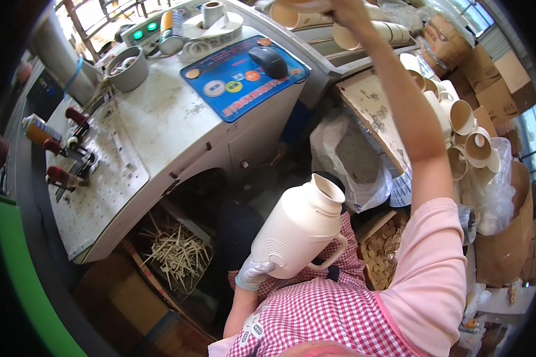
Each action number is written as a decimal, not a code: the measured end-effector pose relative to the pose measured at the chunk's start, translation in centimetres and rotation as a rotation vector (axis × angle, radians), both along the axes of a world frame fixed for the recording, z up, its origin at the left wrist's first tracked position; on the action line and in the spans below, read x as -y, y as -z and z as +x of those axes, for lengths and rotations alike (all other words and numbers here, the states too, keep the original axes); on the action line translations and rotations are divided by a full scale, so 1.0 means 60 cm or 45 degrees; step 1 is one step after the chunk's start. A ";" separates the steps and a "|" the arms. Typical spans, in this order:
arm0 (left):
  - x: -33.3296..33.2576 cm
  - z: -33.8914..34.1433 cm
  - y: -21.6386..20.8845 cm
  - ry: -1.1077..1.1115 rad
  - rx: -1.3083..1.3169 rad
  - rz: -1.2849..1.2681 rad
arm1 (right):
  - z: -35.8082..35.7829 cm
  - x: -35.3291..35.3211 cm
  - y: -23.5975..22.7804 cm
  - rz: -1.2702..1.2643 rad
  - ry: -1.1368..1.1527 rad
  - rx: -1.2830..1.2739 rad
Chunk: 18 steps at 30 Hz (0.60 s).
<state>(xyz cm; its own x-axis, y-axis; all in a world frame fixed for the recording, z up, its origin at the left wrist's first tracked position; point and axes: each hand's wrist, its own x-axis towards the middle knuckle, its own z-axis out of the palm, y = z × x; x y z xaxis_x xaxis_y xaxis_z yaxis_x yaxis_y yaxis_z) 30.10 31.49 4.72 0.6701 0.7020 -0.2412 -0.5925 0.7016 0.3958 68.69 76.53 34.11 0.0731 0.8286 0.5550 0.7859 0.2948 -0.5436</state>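
A cream flask casing [298, 232] is held tilted above the lap, near the middle, its lower end grasped by the gloved left hand [255, 272]. Its flared, open mouth is pointed toward the far right; its smooth side is marked with concentric ridges, and a loop handle is borne on its right side. The right hand [348, 13] is stretched to the far side, blurred beside other cream casings [372, 35]; whether anything is grasped there cannot be told. Pale thin sticks [178, 253] are heaped in a container below the worktop [161, 113] at left. Tan flat pieces [382, 256] are piled in a cardboard box [377, 224] at right. On the worktop's far left, whitish items are held in a grey round bowl [131, 78].
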 end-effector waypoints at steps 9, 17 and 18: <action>-0.015 0.033 0.000 -0.013 -0.129 -0.052 | 0.124 -0.023 0.137 -0.427 0.776 0.419; -0.017 0.037 0.003 -0.005 -0.193 -0.091 | 0.130 -0.133 0.251 -0.156 1.001 0.447; -0.016 0.037 0.005 0.000 -0.206 -0.094 | 0.118 -0.124 0.248 -0.052 1.074 0.275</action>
